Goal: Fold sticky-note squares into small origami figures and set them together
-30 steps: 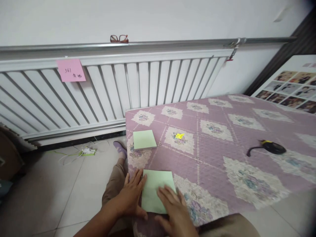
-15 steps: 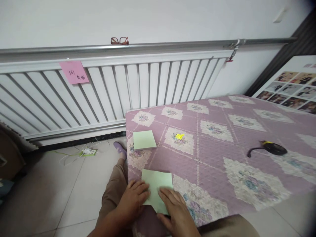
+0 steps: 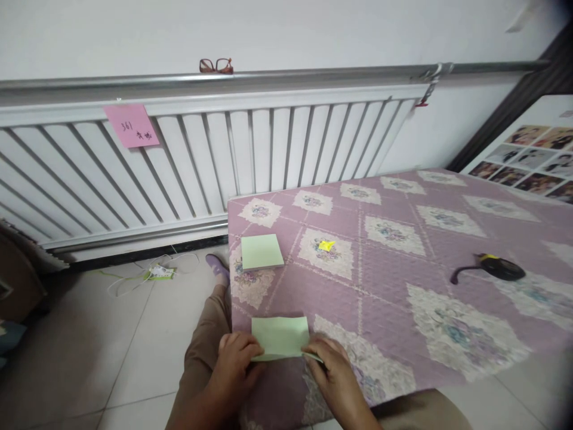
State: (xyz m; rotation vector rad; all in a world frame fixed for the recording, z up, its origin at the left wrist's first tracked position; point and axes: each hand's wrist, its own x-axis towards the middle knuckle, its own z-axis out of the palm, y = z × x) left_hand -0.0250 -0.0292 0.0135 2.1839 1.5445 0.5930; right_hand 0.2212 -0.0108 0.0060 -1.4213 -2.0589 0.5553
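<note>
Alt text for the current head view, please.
Two bare hands, left hand and right hand, hold the near edge of a pale green paper sheet on a purple floral cloth. Beyond lie a green paper pad, a yellow scrap and, right, a black object.

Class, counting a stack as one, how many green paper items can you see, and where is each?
2: the stack lies near the left edge of the tablecloth; the sheet is held between the left hand and right hand. The hands may hide others.

Pad (image 3: 262, 251) behind the folded sheet (image 3: 280, 337)
</note>
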